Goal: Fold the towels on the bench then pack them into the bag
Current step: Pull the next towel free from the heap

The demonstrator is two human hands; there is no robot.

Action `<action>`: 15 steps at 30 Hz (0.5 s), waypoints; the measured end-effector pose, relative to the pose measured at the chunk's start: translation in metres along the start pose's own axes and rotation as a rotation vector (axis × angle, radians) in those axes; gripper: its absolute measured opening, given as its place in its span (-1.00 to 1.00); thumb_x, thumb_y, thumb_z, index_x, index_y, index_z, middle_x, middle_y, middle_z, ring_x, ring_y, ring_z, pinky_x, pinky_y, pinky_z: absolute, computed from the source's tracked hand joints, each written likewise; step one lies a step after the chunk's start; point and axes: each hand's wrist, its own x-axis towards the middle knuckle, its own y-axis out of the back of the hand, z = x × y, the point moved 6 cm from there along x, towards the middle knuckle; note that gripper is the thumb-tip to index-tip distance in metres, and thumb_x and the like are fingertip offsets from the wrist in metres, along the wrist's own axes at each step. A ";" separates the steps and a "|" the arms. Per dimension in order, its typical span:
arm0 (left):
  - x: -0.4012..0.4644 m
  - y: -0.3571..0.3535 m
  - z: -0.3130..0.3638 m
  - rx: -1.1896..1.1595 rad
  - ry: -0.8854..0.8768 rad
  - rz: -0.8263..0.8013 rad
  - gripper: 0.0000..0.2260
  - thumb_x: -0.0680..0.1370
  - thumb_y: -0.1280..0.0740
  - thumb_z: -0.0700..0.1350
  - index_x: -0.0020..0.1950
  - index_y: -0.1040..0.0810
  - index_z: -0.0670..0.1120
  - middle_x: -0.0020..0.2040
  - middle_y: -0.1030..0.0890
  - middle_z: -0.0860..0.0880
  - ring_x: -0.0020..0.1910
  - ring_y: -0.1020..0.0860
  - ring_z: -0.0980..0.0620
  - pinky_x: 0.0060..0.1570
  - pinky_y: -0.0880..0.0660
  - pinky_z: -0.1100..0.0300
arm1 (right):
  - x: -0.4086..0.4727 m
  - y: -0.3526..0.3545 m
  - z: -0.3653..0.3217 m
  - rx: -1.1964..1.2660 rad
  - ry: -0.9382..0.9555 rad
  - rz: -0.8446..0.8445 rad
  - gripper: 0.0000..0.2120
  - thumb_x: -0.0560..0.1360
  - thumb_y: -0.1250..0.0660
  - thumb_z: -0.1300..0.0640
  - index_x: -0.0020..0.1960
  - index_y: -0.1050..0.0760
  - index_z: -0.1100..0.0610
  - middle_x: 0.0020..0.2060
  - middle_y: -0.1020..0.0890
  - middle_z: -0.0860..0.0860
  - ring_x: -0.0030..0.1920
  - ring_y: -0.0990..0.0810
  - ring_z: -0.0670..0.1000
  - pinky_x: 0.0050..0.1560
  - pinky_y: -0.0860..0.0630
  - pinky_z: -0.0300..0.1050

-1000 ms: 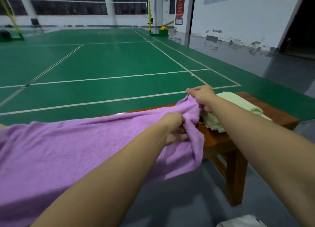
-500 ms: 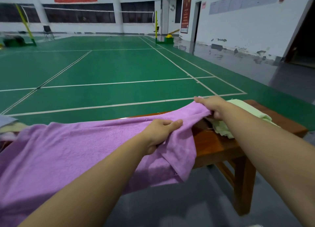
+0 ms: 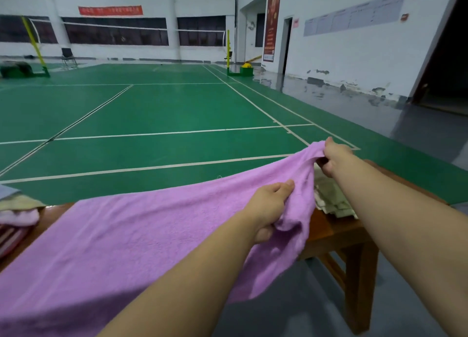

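Purple towel (image 3: 131, 240) spread over wooden bench (image 3: 329, 232). Right hand (image 3: 334, 156) pinching far corner; left hand (image 3: 269, 207) gripping near edge.

— Can you read the red banner (image 3: 110, 10) on the far wall?
— No, its characters blur. Right of it, the tall red poster (image 3: 272, 22) and the wall charts (image 3: 354, 13) are illegible too.

I'm looking over a green badminton court (image 3: 157, 113) with white lines, a net (image 3: 126, 28) across it, white walls (image 3: 354, 58), a grey wet-looking side floor (image 3: 379, 118).
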 end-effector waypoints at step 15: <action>-0.050 0.078 0.019 -0.061 -0.030 0.034 -0.73 0.72 -0.18 -0.01 0.10 -0.63 -0.11 -0.04 -0.72 -0.03 -0.08 -0.66 0.06 -0.09 -0.58 0.22 | -0.054 -0.097 0.020 -0.061 0.076 -0.249 -0.60 0.59 -0.37 -0.12 0.11 -0.54 0.25 -0.02 -0.69 0.10 -0.06 -0.70 0.07 0.03 -0.65 -0.03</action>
